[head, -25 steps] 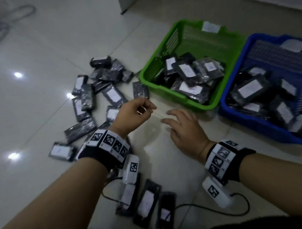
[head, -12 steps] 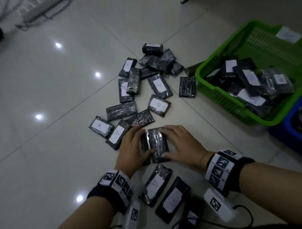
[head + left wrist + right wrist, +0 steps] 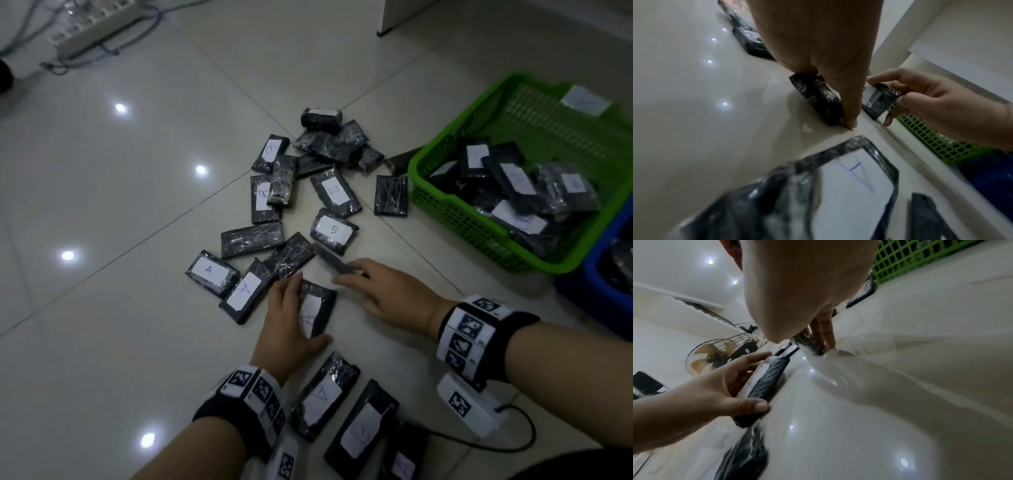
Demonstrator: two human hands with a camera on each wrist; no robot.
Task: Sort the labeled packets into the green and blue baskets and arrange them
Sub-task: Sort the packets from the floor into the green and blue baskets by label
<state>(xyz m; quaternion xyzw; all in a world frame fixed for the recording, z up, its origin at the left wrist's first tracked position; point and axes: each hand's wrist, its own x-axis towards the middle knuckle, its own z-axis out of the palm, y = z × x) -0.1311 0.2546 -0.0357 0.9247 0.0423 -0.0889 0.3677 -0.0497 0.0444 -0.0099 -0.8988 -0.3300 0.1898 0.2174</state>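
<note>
The left hand (image 3: 291,322) has its grip closed around a black packet marked A (image 3: 317,313), thumb along the near end and fingers over the far left edge, tipping it up on its long side on the tiled floor (image 3: 120,342). In the right wrist view the same packet (image 3: 764,386) stands on edge with the thumb pressed at its lower end. The right hand (image 3: 387,291) pinches a second dark packet (image 3: 334,262) between thumb and fingers; the left wrist view shows that packet (image 3: 879,100) lifted at an angle with its lower corner at or just above the floor. Its label is not readable.

Beyond the hands lies a loose scatter of black packets (image 3: 308,192), some face up with B labels, some face down, several overlapping. Two packets marked A (image 3: 226,284) lie side by side just left of the left hand. Nearer the person, a row of three more labelled packets (image 3: 342,411) lies on the floor between the forearms.

The green basket (image 3: 455,212) sits to the right of the scatter, holding a pile of packets, with one face-down packet just beside its left wall. The blue basket (image 3: 603,274) touches or nearly touches the green one on its right side and is mostly cut off by the frame edge. A power strip with cables (image 3: 96,27) lies on the floor at the far left.
</note>
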